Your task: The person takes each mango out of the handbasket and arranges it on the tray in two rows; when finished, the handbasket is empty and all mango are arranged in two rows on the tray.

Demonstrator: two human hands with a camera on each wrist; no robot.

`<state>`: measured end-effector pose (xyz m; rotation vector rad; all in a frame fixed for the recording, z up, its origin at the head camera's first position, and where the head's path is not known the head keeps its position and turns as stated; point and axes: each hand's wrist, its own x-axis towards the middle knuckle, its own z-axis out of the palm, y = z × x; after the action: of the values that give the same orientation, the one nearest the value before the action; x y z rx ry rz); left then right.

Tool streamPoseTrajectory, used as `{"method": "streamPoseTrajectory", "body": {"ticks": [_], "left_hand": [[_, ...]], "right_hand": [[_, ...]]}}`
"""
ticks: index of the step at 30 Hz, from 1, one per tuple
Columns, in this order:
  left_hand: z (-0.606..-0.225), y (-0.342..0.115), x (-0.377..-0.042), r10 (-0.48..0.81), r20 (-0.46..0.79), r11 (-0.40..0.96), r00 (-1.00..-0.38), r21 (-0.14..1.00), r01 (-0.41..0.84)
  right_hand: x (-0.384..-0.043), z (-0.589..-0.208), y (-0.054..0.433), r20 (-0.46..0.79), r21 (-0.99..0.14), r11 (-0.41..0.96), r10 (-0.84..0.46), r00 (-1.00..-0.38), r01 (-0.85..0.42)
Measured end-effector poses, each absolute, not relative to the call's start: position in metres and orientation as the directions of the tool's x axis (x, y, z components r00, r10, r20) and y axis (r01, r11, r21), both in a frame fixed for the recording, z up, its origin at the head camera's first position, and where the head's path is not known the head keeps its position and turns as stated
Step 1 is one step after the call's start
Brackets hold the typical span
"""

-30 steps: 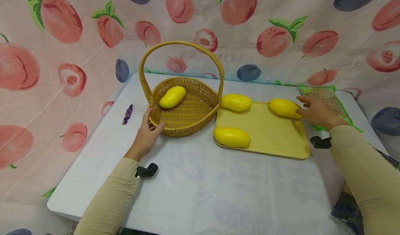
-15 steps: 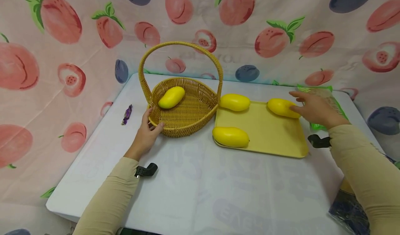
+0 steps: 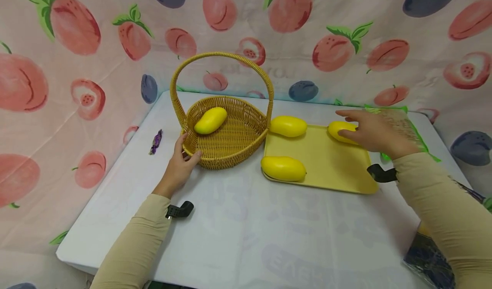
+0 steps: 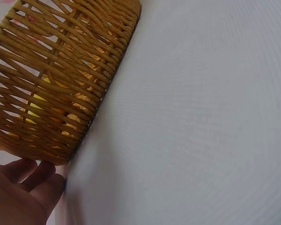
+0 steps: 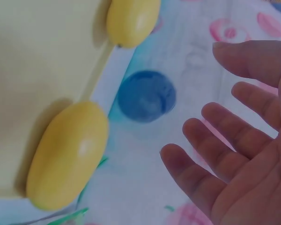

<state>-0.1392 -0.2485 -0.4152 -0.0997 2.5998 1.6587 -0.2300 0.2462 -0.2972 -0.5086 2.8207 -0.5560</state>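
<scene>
A yellow wicker basket with a tall hoop handle stands on the table, one yellow mango inside. My left hand holds the basket's near left corner, thumb at the front and fingers along the side. The left wrist view shows fingertips against the weave. On the yellow tray lie a far-left mango, a front-left mango and a far-right mango. My right hand hovers over the far-right mango with spread fingers, partly covering it; the right wrist view shows them apart.
A purple-wrapped candy lies left of the basket. Behind my right hand is a green-edged packet. A dark plastic-wrapped package sits at the front right. Fruit-patterned cloth rises behind the white table.
My right hand has shifted left from the right end of the far-right mango to above it. The mango stays on the tray. My left hand and the basket hold their place.
</scene>
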Motion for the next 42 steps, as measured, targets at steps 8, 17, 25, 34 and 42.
{"method": "streamPoseTrajectory", "body": {"ticks": [8, 17, 25, 34, 42], "left_hand": [[-0.414, -0.248, -0.140, -0.030, -0.105, 0.425, -0.994, 0.899, -0.108], [-0.415, -0.248, -0.138, -0.032, -0.076, 0.419, -0.997, 0.904, -0.083], [-0.414, -0.247, -0.136, -0.038, -0.072, 0.417, -0.997, 0.905, -0.082], [-0.413, -0.247, -0.136, -0.040, -0.070, 0.429, -0.997, 0.900, -0.080], [-0.415, -0.247, -0.137, -0.039, -0.069, 0.431, -0.997, 0.899, -0.079]], "right_hand": [[-0.217, -0.288, 0.221, -0.090, -0.428, 0.817, -0.464, -0.881, -0.387], [-0.209, -0.285, 0.191, -0.007, -0.455, 0.739, -0.562, -0.827, -0.498], [-0.208, -0.289, 0.158, 0.015, -0.479, 0.677, -0.630, -0.776, -0.559], [-0.209, -0.292, 0.131, -0.006, -0.499, 0.653, -0.661, -0.751, -0.570], [-0.215, -0.295, 0.111, -0.017, -0.500, 0.632, -0.691, -0.723, -0.592]]}}
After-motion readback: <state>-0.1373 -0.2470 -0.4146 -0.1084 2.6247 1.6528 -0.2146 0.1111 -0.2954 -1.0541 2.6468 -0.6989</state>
